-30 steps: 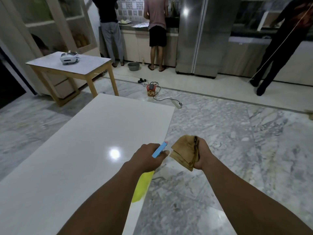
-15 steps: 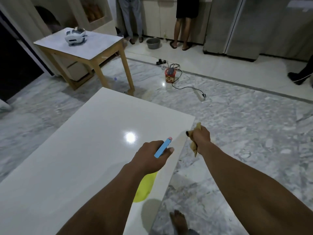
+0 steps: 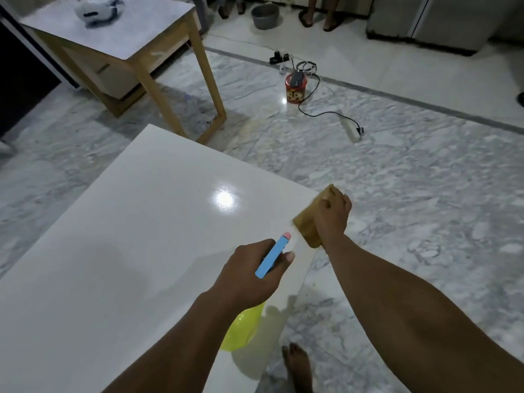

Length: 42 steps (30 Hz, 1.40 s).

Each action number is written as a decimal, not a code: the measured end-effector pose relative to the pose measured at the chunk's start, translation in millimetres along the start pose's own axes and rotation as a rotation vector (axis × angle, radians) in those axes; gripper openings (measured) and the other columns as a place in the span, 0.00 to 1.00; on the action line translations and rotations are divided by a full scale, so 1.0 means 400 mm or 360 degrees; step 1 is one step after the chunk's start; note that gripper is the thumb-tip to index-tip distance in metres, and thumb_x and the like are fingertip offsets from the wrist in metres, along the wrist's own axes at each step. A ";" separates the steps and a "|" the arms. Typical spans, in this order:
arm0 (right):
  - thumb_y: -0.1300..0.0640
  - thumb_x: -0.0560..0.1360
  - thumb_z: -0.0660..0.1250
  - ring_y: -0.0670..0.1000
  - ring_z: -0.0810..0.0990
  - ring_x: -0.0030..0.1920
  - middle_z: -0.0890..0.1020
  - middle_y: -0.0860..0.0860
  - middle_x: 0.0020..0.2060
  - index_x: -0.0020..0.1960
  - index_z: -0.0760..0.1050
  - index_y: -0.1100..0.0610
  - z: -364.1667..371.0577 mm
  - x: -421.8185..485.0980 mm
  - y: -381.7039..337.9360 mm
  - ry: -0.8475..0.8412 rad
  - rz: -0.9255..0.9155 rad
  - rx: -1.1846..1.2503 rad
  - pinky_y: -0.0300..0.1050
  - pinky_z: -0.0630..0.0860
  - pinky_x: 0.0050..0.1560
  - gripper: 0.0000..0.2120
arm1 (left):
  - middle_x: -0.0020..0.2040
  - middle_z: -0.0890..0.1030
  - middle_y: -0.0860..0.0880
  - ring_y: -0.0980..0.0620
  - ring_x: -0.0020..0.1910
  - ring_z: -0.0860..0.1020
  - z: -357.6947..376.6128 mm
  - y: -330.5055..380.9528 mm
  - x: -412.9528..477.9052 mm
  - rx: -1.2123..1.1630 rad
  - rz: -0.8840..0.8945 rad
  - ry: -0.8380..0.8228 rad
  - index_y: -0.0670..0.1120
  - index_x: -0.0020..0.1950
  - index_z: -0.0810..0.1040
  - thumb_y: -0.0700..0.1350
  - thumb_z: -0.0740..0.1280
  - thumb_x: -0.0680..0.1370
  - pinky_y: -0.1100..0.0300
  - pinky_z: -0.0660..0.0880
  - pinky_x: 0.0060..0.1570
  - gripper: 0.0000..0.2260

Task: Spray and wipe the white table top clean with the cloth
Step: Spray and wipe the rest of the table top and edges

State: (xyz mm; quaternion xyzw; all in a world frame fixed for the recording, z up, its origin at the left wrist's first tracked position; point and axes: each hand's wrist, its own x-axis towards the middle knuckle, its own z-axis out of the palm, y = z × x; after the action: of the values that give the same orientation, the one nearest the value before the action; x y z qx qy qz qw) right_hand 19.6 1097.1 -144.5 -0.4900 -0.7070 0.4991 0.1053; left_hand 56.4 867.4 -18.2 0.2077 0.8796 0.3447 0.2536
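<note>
Head view: the left hand [image 3: 249,275] is curled round the neck of the bottle [image 3: 271,258], thumb beside the blue spray head, nozzle aimed across the table [image 3: 127,236]. The bottle's yellow body hangs below the wrist, over the near right part of the table. The right hand [image 3: 332,215] has its fingers bunched on the cloth [image 3: 306,226], which sits folded at the table's right edge, partly over the lip (whether it presses flat or only touches, I cannot tell). The table looks glossy, with a glare [image 3: 224,198] near its middle. No wet spray is plain to see, so I judge the job barely begun. The cloth is soft and light and will likely crumple or skid on that slick surface, so it is best held as a folded pad under the palm, fingers over its far fold. The bottle seems light plastic, stiff at the neck: grip there, one finger free for the trigger
</note>
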 end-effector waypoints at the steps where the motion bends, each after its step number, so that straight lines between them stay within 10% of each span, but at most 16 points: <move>1: 0.54 0.82 0.53 0.57 0.71 0.70 0.55 0.50 0.79 0.76 0.62 0.45 0.013 -0.003 0.011 0.0010 -0.0027 -0.0077 0.56 0.68 0.66 0.23 | 0.36 0.79 0.42 0.36 0.36 0.79 0.002 -0.007 0.001 -0.0007 -0.0010 0.0009 0.47 0.44 0.76 0.67 0.66 0.81 0.37 0.84 0.41 0.23; 16: 0.51 0.84 0.53 0.64 0.69 0.69 0.56 0.61 0.77 0.80 0.53 0.52 0.067 -0.152 0.115 0.0105 -0.0286 -0.0460 0.60 0.73 0.58 0.26 | 0.31 0.73 0.47 0.38 0.31 0.77 -0.001 -0.144 -0.142 -0.0112 -0.0125 0.0141 0.49 0.41 0.74 0.64 0.67 0.81 0.36 0.83 0.40 0.21; 42: 0.49 0.84 0.50 0.63 0.69 0.69 0.55 0.61 0.77 0.80 0.51 0.51 0.195 -1.226 0.488 0.0041 -0.0283 -0.0484 0.58 0.73 0.61 0.26 | 0.35 0.78 0.44 0.36 0.37 0.80 -0.033 -0.512 -0.957 -0.0134 0.0028 0.0237 0.49 0.43 0.77 0.57 0.70 0.83 0.37 0.84 0.41 0.15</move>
State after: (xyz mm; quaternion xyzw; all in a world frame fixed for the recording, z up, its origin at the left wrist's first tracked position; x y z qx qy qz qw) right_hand 328.6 662.9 -173.1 -0.4421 -0.8135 0.3687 0.0826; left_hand 310.2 515.7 -39.6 0.1784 0.8788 0.3982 0.1930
